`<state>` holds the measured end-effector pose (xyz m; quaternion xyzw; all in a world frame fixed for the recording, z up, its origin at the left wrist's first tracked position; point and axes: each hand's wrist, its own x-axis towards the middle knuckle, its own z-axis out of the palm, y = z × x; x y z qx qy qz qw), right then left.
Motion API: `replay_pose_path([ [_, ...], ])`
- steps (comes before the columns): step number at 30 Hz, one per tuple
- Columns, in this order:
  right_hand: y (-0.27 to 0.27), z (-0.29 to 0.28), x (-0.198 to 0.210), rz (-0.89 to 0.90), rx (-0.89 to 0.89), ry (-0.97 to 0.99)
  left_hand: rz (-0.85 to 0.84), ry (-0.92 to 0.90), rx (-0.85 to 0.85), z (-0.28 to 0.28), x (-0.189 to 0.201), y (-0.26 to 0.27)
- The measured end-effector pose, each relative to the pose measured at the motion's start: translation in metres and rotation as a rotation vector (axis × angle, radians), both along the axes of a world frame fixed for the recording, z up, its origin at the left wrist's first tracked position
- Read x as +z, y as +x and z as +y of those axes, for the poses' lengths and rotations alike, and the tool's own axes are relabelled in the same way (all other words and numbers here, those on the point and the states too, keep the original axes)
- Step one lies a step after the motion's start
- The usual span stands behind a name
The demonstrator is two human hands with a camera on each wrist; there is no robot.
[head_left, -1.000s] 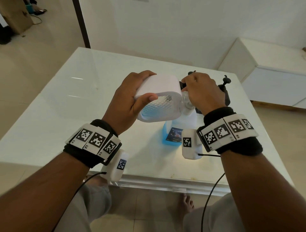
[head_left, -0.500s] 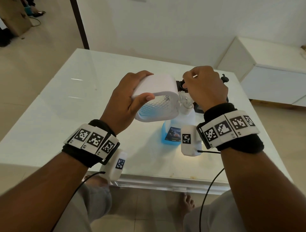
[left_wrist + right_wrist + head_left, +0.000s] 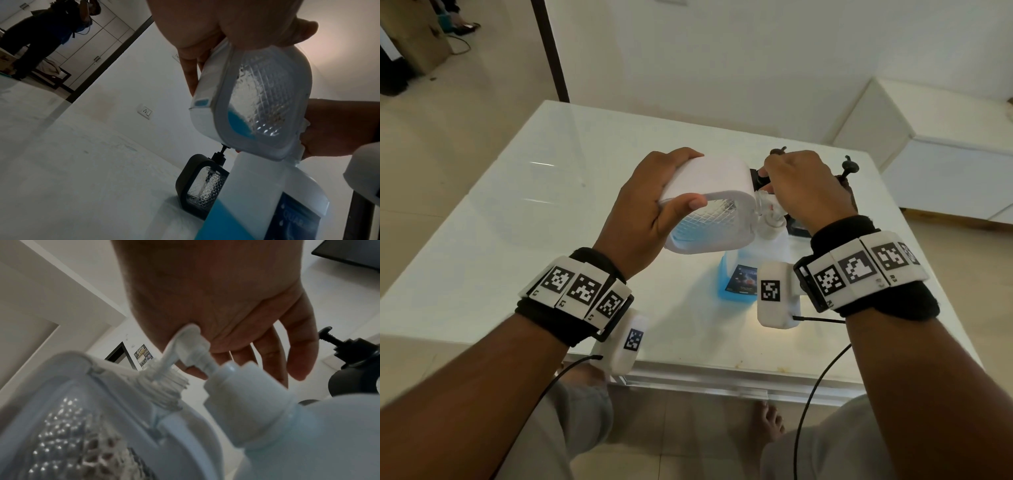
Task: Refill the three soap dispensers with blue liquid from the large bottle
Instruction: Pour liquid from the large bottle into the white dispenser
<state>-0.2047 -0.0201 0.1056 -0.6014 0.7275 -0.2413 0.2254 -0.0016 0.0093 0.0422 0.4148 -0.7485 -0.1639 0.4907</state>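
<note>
My left hand (image 3: 643, 212) (image 3: 236, 24) grips a white soap dispenser (image 3: 709, 178) (image 3: 263, 100) (image 3: 72, 426), tipped on its side above the table, with its open threaded neck (image 3: 162, 379) pointing right. A little blue liquid (image 3: 238, 125) pools in its low corner. The large bottle (image 3: 736, 274) (image 3: 257, 186) (image 3: 308, 443), about half full of blue liquid, stands under it. The bottle's white pump head (image 3: 191, 344) has its spout in the dispenser's neck. My right hand (image 3: 804, 192) (image 3: 226, 296) presses its palm on the pump head, fingers hanging fairly straight.
Two black dispensers stand behind the bottle, one (image 3: 201, 186) to the left and another (image 3: 847, 171) (image 3: 353, 369) to the right of my right hand. The glossy white table (image 3: 551, 205) ends at a front edge (image 3: 705, 380) near my knees. A white cabinet (image 3: 945, 154) stands at right.
My right hand rose on the pump head half a second ago and has come back down. The left hand keeps the tilted white dispenser in nearly the same place.
</note>
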Motion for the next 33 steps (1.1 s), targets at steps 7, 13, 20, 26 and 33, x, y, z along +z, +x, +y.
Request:
replay_pose_path([
  [7, 0.004, -0.001, -0.009, 0.135, 0.068, 0.035, -0.002, -0.004, 0.007, 0.000, 0.000, -0.002],
  [13, 0.006, 0.002, -0.013, 0.096, 0.002, -0.084, 0.007, -0.002, 0.003, 0.000, 0.001, -0.001],
  [20, 0.009, 0.005, -0.005, -0.197, -0.108, -0.216, -0.008, 0.003, 0.004, -0.001, 0.000, 0.000],
  [26, 0.006, 0.005, -0.007, -0.383, -0.081, -0.094, -0.025, -0.004, 0.017, -0.001, -0.001, -0.001],
  [33, -0.001, -0.002, -0.012, -0.401, -0.065, 0.017, -0.024, -0.022, 0.011, 0.000, 0.000, -0.002],
])
